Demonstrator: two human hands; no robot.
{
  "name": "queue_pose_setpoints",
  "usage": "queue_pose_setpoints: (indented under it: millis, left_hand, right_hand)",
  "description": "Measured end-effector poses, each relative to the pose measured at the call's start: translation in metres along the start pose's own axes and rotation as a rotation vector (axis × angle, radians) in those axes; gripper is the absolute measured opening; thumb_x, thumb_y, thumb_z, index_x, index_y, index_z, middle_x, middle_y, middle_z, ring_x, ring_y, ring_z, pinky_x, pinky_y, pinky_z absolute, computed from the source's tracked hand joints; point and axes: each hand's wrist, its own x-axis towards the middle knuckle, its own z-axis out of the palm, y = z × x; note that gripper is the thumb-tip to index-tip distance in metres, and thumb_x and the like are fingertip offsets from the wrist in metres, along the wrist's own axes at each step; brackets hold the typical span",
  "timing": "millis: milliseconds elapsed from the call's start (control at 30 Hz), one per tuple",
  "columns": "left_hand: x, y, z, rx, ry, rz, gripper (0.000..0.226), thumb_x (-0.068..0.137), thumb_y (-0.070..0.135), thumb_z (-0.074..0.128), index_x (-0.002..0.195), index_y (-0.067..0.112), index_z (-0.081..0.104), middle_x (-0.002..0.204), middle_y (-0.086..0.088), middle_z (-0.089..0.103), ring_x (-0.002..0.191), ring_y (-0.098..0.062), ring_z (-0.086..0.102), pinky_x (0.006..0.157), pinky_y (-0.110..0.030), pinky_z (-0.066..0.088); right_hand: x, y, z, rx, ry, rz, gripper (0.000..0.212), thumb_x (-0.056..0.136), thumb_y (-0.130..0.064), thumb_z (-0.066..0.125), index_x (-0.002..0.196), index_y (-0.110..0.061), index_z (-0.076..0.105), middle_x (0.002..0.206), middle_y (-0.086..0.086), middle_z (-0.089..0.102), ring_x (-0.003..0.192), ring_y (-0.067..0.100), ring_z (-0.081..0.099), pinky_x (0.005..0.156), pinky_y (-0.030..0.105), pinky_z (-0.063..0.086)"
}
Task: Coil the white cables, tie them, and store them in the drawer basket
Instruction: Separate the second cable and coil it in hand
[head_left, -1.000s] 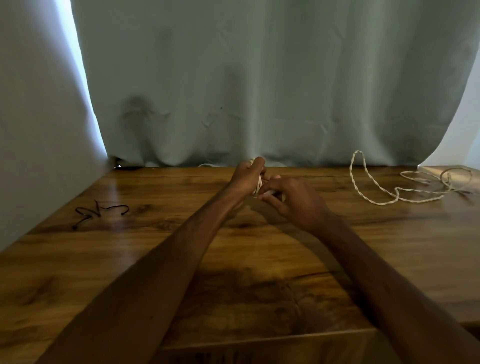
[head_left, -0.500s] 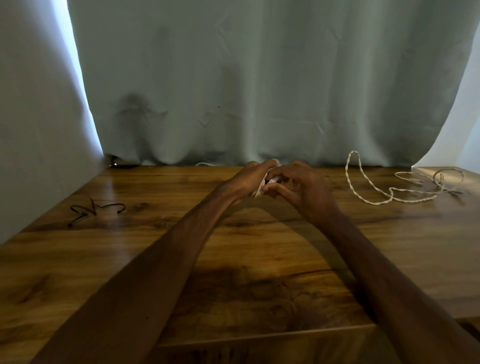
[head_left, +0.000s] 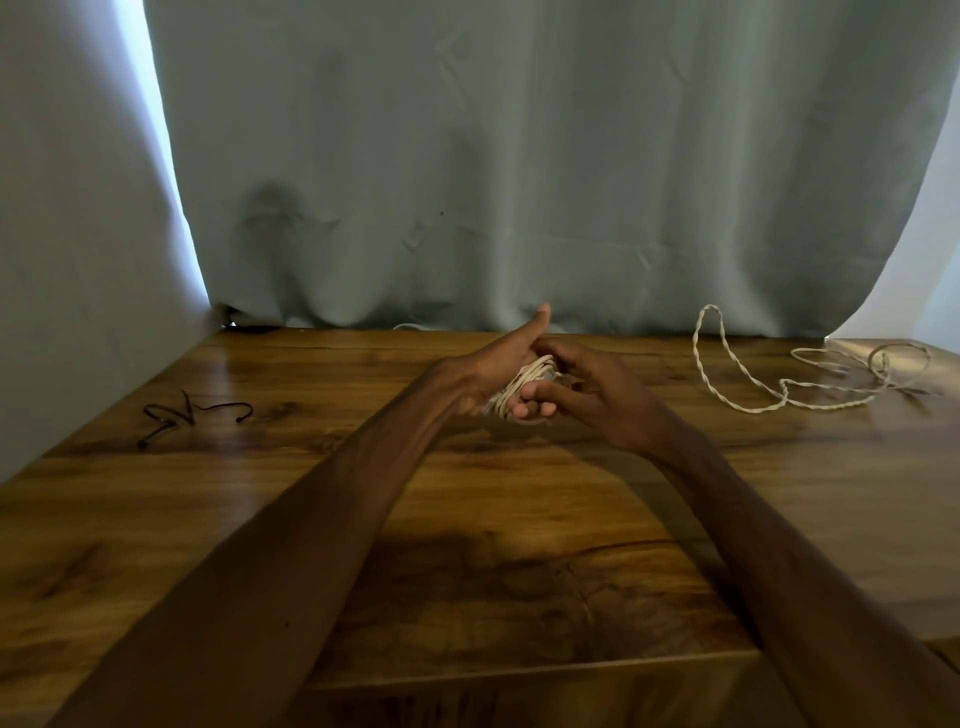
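Note:
A coiled white cable (head_left: 524, 382) is wound round the fingers of my left hand (head_left: 491, 366), whose thumb points up and away. My right hand (head_left: 597, 392) meets it from the right, with its fingers curled against the coil and the left fingertips. Both hands hover just above the wooden table (head_left: 467, 493) near its far middle. A second white cable (head_left: 779, 395), twisted and loose, lies uncoiled on the table at the far right. No drawer basket is in view.
Black twist ties (head_left: 189, 415) lie on the table at the far left. A grey-green curtain (head_left: 519, 182) hangs along the table's far edge and left side. The table's front edge runs across the bottom of the view.
My left thumb has lifted and straightened, uncovering more of the coil. My right fingers have shifted lower along the coil. The loose cable and ties have not moved.

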Motion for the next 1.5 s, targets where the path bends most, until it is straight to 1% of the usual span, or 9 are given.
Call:
queue_pose_setpoints:
  millis: [200,400,500,633,833,1033,1233,1367,1500]
  left_hand:
    - [0.006,-0.003,0.004,0.135,0.163,0.022,0.095,0.101,0.072,0.013,0.064,0.002,0.064,0.053,-0.010,0.061,0.036,-0.010,0.048,0.033,-0.016,0.034]
    - [0.012,-0.005,0.016,0.279,0.462,0.160,0.087,0.108,0.059,0.014,0.060,0.007,0.064,0.043,-0.004,0.059,0.031,-0.010,0.049,0.035,-0.017,0.037]
    - [0.016,-0.008,0.020,0.365,0.667,0.221,0.081,0.110,0.053,0.019,0.063,0.005,0.064,0.039,-0.002,0.058,0.030,-0.010,0.053,0.035,-0.018,0.039]
    - [0.019,-0.011,0.018,0.583,0.919,0.189,0.067,0.111,0.049,0.022,0.065,0.014,0.056,0.058,0.000,0.057,0.054,-0.014,0.055,0.050,-0.029,0.033]
    - [0.022,-0.013,0.010,0.468,0.875,0.168,0.059,0.113,0.039,0.026,0.073,0.010,0.059,0.065,-0.005,0.060,0.061,-0.019,0.059,0.055,-0.030,0.041]
    - [0.009,-0.004,0.002,0.181,0.648,0.082,0.044,0.109,0.031,0.043,0.099,-0.003,0.069,0.054,-0.007,0.063,0.042,-0.015,0.058,0.046,-0.023,0.047]
    - [-0.015,-0.009,-0.004,0.146,0.448,0.000,0.046,0.104,0.048,0.041,0.086,0.021,0.073,0.062,0.005,0.063,0.054,-0.010,0.053,0.056,-0.028,0.034]
    - [-0.043,-0.018,-0.013,-0.168,0.208,0.006,0.051,0.108,0.045,0.033,0.081,0.018,0.066,0.060,0.006,0.056,0.053,-0.010,0.044,0.049,-0.026,0.027]
    - [-0.058,-0.022,-0.009,-0.260,0.381,0.081,0.052,0.109,0.043,0.032,0.070,0.019,0.057,0.047,0.010,0.045,0.045,-0.009,0.041,0.047,-0.025,0.023]
  right_hand:
    - [0.003,0.000,0.005,-0.059,0.081,-0.050,0.024,0.096,-0.033,0.069,0.113,-0.017,0.072,0.098,-0.009,0.074,0.089,0.008,0.069,0.076,0.028,0.050]
    - [0.002,0.001,0.006,-0.118,0.127,-0.082,0.026,0.096,-0.030,0.068,0.117,-0.014,0.072,0.098,-0.007,0.075,0.088,0.006,0.069,0.078,0.030,0.052]
    - [0.001,-0.003,0.006,-0.121,0.159,-0.106,0.025,0.097,-0.025,0.067,0.119,-0.014,0.072,0.092,-0.015,0.072,0.085,0.000,0.067,0.076,0.016,0.048]
    - [-0.001,-0.003,0.007,-0.113,0.170,-0.088,0.030,0.099,-0.024,0.065,0.127,-0.015,0.070,0.086,-0.022,0.070,0.078,-0.004,0.067,0.069,0.011,0.042]
    - [0.003,0.003,0.012,-0.021,0.174,-0.008,0.030,0.096,-0.027,0.069,0.124,-0.018,0.074,0.106,-0.006,0.078,0.094,0.005,0.073,0.083,0.034,0.058]
    - [0.007,0.000,0.016,0.232,0.206,0.073,0.019,0.098,-0.011,0.066,0.113,-0.004,0.075,0.103,0.010,0.079,0.092,0.013,0.073,0.083,0.030,0.056]
    - [0.006,0.001,0.014,0.316,0.199,0.151,0.022,0.101,-0.018,0.063,0.117,-0.010,0.074,0.107,0.007,0.078,0.099,0.021,0.074,0.089,0.039,0.057]
    - [0.009,-0.012,0.025,0.377,0.160,0.109,0.019,0.101,-0.018,0.061,0.114,-0.017,0.074,0.109,0.003,0.078,0.101,0.015,0.072,0.087,0.026,0.055]
    - [0.021,-0.032,0.045,0.416,0.222,0.081,0.020,0.104,-0.012,0.057,0.112,-0.016,0.075,0.106,0.007,0.078,0.095,0.016,0.071,0.084,0.030,0.055]
